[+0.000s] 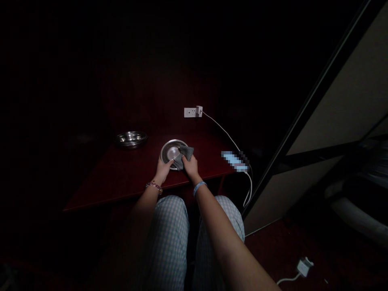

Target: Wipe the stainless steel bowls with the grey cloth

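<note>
The left hand [163,169] is gripping the rim of a round stainless-steel dish [169,152], while the right hand [190,165] is clamping a grey mesh cloth [185,153] against it, the hands close together. The dish is sitting near the front edge of a dark red wooden counter [121,182], with open surface stretching left toward a shiny steel bowl [131,139].
</note>
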A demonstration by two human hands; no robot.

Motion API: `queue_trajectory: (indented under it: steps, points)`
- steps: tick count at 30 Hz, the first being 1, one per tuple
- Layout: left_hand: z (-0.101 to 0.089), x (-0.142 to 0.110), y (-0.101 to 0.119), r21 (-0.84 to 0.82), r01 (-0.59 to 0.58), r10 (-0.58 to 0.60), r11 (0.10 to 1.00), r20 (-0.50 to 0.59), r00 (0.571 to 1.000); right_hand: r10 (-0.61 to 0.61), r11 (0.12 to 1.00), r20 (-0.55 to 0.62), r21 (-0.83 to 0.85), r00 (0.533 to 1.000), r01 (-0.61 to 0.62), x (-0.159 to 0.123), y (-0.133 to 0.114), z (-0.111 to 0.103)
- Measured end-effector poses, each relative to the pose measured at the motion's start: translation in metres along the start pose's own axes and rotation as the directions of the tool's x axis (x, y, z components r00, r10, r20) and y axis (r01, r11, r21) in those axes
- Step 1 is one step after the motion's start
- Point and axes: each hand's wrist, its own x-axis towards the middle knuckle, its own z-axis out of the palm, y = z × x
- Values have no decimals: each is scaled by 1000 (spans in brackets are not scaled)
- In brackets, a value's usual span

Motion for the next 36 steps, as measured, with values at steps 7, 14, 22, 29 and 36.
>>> queue_trajectory:
  steps: [7, 14, 22, 29, 36]
  points:
    - [1, -1, 2, 0, 9, -9, 1000, -15, 1000, -16, 1000, 2, -5, 1000, 16, 0, -1, -2]
    - [2, -1, 1, -13, 48, -48, 999, -16, 999, -22, 1000, -10, -19, 1000, 22, 1, 3, 0]
    - [1, -2, -2, -13, 3, -3, 1000, -5, 1000, 0, 1000, -12, -17, 1000, 0, -1, 2, -2]
    - [0, 0, -2, 3, 10, -10, 1000, 10, 1000, -1, 1000, -16, -13, 1000, 1, 1, 3, 1]
    - [1, -1, 1, -10, 17, -17, 1000, 29, 999, 9, 1000, -10, -20, 1000, -9, 0, 0, -1]
